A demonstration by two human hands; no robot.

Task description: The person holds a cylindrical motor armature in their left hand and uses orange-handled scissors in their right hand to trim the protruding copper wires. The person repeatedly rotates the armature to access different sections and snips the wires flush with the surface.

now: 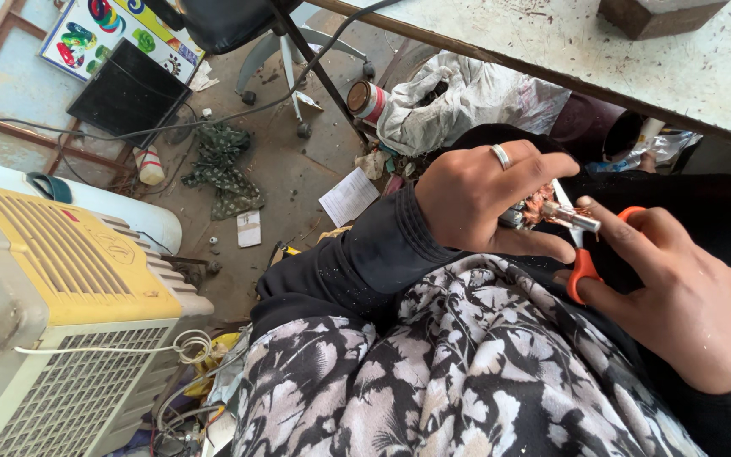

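The small motor part (541, 209), a metal shaft with copper windings, is mostly hidden inside the left hand (488, 196), so its full shape cannot be made out. The scissors (584, 254) show only orange handles and a sliver of blade; the rest is covered by fingers. The workbench (636, 51) edge hangs close above, leaving little room over the patterned lap (433, 364). The left hand, wearing a ring (502, 156), curls closed around the part. The right hand (678, 296) grips the scissors, thumb through a loop, blades meeting the part.
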